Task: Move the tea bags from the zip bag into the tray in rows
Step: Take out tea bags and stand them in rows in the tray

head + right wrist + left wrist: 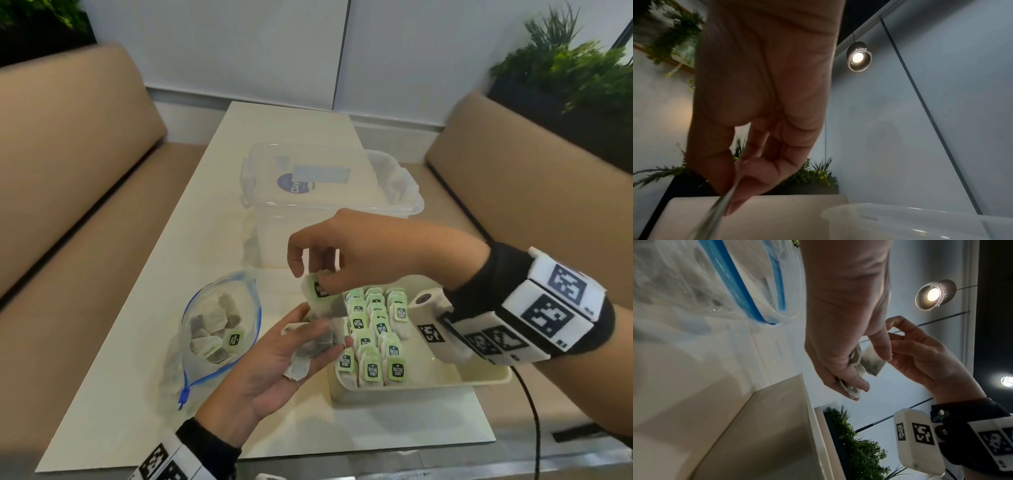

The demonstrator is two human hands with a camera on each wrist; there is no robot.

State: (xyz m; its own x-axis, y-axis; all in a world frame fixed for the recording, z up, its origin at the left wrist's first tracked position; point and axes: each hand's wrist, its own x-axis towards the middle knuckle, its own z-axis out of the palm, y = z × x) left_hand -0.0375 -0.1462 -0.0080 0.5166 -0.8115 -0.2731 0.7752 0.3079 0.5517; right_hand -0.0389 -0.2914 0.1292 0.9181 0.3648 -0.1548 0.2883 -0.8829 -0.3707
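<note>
An open zip bag [205,370] with a blue seal lies on the table at the left, with several tea bags [219,329] inside. To its right, the cream tray [411,390] holds rows of green-tagged tea bags [376,329]. My left hand [291,356] is palm up between bag and tray, its fingers curled round a small bunch of tea bags [305,353] [855,363]. Just above it, my right hand [315,270] [920,353] pinches one tea bag [325,301] by its green tag end. In the right wrist view that tea bag [723,203] appears edge-on between thumb and fingers.
A clear plastic box [325,192] with its lid stands behind the tray, mid table. The white table [137,377] runs between two tan benches [68,205] [513,178]. A black cable [534,411] hangs off my right wrist near the tray's right end.
</note>
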